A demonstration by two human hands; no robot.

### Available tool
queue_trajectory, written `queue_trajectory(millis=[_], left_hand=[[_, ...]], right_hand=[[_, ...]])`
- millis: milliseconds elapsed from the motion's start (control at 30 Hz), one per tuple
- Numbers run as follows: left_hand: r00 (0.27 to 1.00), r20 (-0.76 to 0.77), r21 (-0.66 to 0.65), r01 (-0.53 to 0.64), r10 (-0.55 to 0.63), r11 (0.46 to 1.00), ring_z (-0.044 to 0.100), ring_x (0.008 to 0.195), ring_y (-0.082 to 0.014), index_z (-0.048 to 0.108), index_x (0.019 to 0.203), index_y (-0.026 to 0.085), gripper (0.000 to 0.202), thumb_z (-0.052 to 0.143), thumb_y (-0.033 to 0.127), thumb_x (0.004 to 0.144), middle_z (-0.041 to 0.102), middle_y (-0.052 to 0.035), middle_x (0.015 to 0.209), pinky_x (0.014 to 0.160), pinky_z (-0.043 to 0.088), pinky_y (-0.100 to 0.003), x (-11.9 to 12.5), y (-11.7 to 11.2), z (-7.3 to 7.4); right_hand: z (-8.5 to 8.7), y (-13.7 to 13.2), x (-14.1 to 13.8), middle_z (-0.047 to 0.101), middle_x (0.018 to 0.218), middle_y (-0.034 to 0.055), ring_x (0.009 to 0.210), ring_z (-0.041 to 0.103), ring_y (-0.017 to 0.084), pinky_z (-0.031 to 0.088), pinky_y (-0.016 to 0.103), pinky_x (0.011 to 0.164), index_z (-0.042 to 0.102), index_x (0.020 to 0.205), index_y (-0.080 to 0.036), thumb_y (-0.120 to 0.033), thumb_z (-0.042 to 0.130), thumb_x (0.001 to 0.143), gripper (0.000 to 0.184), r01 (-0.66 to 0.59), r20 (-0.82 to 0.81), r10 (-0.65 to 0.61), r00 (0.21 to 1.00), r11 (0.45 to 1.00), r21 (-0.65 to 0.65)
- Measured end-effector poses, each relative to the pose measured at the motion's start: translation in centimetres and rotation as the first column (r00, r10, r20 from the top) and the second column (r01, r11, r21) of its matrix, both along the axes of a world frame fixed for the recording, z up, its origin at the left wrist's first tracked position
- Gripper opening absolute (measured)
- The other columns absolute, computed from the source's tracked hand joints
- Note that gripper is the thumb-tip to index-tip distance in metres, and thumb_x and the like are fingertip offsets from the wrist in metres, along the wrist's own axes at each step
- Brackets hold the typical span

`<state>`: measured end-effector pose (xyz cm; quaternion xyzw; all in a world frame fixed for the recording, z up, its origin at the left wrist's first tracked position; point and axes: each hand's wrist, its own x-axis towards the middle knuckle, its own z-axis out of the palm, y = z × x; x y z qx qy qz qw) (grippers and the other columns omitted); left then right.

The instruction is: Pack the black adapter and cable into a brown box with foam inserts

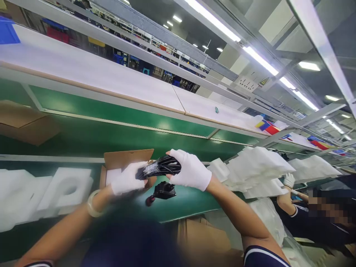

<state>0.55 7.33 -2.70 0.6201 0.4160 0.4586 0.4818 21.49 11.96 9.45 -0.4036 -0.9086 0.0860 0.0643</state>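
Long factory hall behind, strip lights on; white shelf above, green bench below. Over bench, between both hands: black cable bundle, shiny wrap around part of length. Left grip closed around wrapped end; right grip closed around looped end. Open carton just behind left grip, flap raised. Black block just below bundle in view; resting on bench or hanging, cannot tell. Link to bundle: cannot tell.

Handling, as judged: support both ends; squeeze loops evenly, without slipping the wrap along. Tuck stray strands into the palm. Avoid tugging at the block; keep clear of the carton edge.

Counts:
- cable bundle, 1
- black block, 1, with dark red part near one end, 1
- open carton, 1; brown carton far left, 1
- white foam pieces at left, several, overlapping, exact number unclear; with round hollow, 1
- white packing stack at right, number unclear
- blue bin on shelf, 1
- wristband, 1
- co-worker's gloved hand, at least 1
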Motion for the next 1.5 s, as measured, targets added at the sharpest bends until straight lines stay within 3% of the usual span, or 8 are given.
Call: queue_trajectory(millis=[333,533,700,833,933,1100,1400,1500], left_hand=[[0.663,0.637,-0.357,-0.198,0.393,0.913,0.049,0.059,-0.0122,0.052,0.087,0.013,0.029,0.062,0.033,0.068,0.054,-0.0001,0.069,0.057,0.04,-0.025,5.0,1.2,-7.8],[0.849,0.424,-0.228,-0.236,0.315,0.945,0.057,0.098,-0.0263,0.056,0.108,0.011,0.05,0.065,0.035,0.065,0.062,-0.0106,0.104,0.084,0.046,-0.036,3.1,0.4,-11.2],[0.905,0.384,-0.14,-0.136,0.18,0.981,0.06,0.093,-0.0279,0.057,0.106,0.01,0.049,0.062,0.036,0.066,0.065,-0.0097,0.097,0.083,0.048,-0.039,2.5,-0.2,-9.4],[0.969,0.219,-0.089,-0.094,0.112,0.992,0.06,0.085,-0.0244,0.06,0.095,0.013,0.035,0.059,0.022,0.062,0.066,-0.0064,0.089,0.077,0.049,-0.034,1.2,0.0,-7.3],[0.983,0.069,-0.116,-0.163,0.171,0.98,0.06,0.079,-0.0226,0.061,0.089,0.015,0.026,0.057,0.021,0.064,0.065,-0.0044,0.082,0.07,0.048,-0.032,-0.1,0.2,-7.1],[0.996,-0.018,-0.068,0.089,-0.091,0.994,0.057,0.068,-0.0191,0.063,0.083,0.015,0.024,0.055,0.018,0.06,0.062,-0.0024,0.072,0.061,0.044,-0.026,-1.4,0.3,-7.7],[0.974,-0.027,-0.01,0.227,-0.227,0.974,0.062,0.081,-0.0233,0.062,0.111,0.017,0.05,0.062,0.023,0.061,0.067,-0.0052,0.094,0.071,0.048,-0.029,0.2,0.0,-6.0],[0.94,-0.053,0.032,0.338,-0.336,0.941,0.063,0.079,-0.0225,0.059,0.116,0.023,0.056,0.065,0.023,0.06,0.068,-0.0028,0.095,0.07,0.048,-0.027,2.0,-1.2,-3.9]], right_hand=[[-8.4,-0.1,-3.5,0.066,0.097,0.0034,0.088,0.063,0.021,0.05,0.036,0.086,0.053,0.11,-0.021,-0.029,0.064,0.064,0.049,0.341,-0.41,-0.446,0.796,0.889,-0.306],[-8.5,0.8,-1.4,0.06,0.117,0.0113,0.103,0.058,0.023,0.048,0.038,0.089,0.046,0.125,-0.017,-0.047,0.063,0.072,0.062,-0.071,-0.459,-0.425,0.78,0.669,-0.74],[-10.1,-0.2,-1.2,0.062,0.098,0.0067,0.088,0.059,0.02,0.049,0.029,0.072,0.056,0.112,-0.016,-0.046,0.072,0.063,0.06,-0.22,-0.376,-0.252,0.892,0.486,-0.846],[-10.4,-2.1,-0.5,0.055,0.066,-0.0016,0.06,0.051,0.013,0.045,0.025,0.059,0.061,0.095,-0.017,-0.025,0.062,0.07,0.026,0.175,-0.033,-0.286,0.958,0.672,-0.72],[-8.3,-3.3,1.1,0.056,0.071,-0.0009,0.063,0.054,0.015,0.047,0.029,0.064,0.042,0.132,-0.017,-0.019,0.049,0.077,0.056,0.413,-0.088,-0.461,0.883,0.853,-0.32],[-3.1,-3.8,1.3,0.053,0.113,0.0132,0.082,0.061,0.027,0.051,0.039,0.067,0.026,0.146,-0.02,-0.05,0.075,0.06,0.104,0.237,0.22,-0.227,0.949,0.971,-0.022],[-3.1,-2.9,-0.4,0.064,0.108,0.0042,0.097,0.061,0.021,0.049,0.031,0.081,0.047,0.128,-0.021,-0.031,0.065,0.07,0.061,0.249,-0.003,-0.341,0.94,0.692,-0.678],[-2.2,-3.3,-0.6,0.067,0.094,0.0025,0.085,0.063,0.021,0.048,0.029,0.07,0.056,0.116,-0.022,-0.04,0.071,0.067,0.054,0.267,0.128,-0.24,0.962,0.749,-0.606]])
